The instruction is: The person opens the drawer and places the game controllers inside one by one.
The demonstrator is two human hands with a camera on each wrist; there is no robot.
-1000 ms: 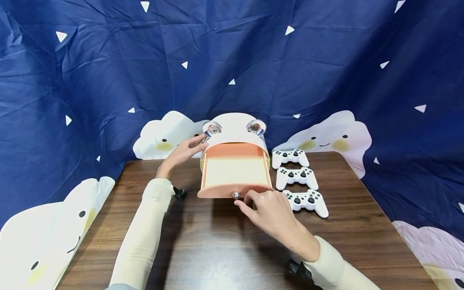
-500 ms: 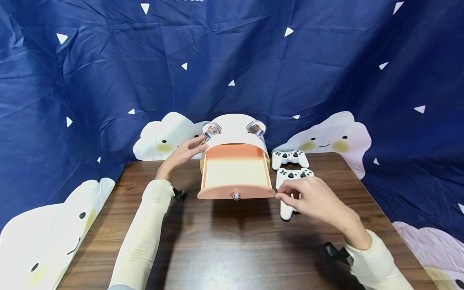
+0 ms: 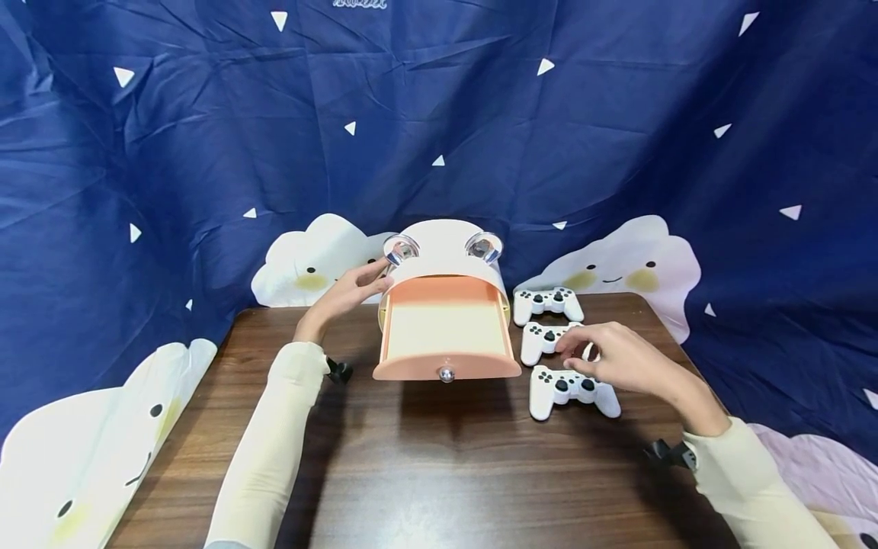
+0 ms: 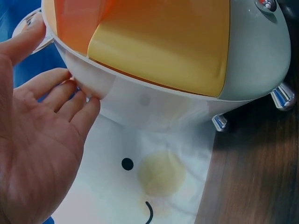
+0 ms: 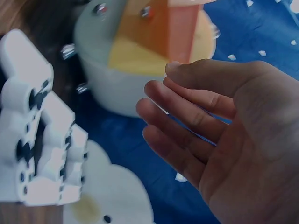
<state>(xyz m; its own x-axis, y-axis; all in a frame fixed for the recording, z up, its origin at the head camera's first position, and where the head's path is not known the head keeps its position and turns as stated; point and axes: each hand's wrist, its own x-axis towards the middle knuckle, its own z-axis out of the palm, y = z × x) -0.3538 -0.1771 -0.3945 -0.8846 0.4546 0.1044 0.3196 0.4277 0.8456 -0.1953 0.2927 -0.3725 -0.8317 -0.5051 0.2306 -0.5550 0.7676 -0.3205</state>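
Observation:
A small white cabinet [image 3: 442, 248] with two round silver-rimmed pieces on top stands at the table's back. Its orange upper drawer [image 3: 411, 368] is pulled out, with a silver knob [image 3: 447, 374] on the front; a cream-coloured floor shows inside. My left hand [image 3: 343, 297] touches the cabinet's left side with straight, spread fingers. Held over the white game controllers, my right hand [image 3: 624, 362] has loosely bent fingers and nothing in them. It partly covers the middle controller [image 3: 537, 343]; the front controller [image 3: 562, 393] and back controller [image 3: 549, 303] lie in line with it.
Below the orange drawer, a yellow drawer [image 4: 163, 51] and a grey-green lowest section [image 4: 257, 56] show in the left wrist view. The cabinet stands on short silver legs [image 4: 219, 122]. A dark blue curtain [image 3: 439, 99] with clouds hangs behind the wooden table [image 3: 425, 473].
My right hand has left the drawer knob and moved right, over the controllers. The drawer stays pulled out. My left hand has kept its place on the cabinet's side.

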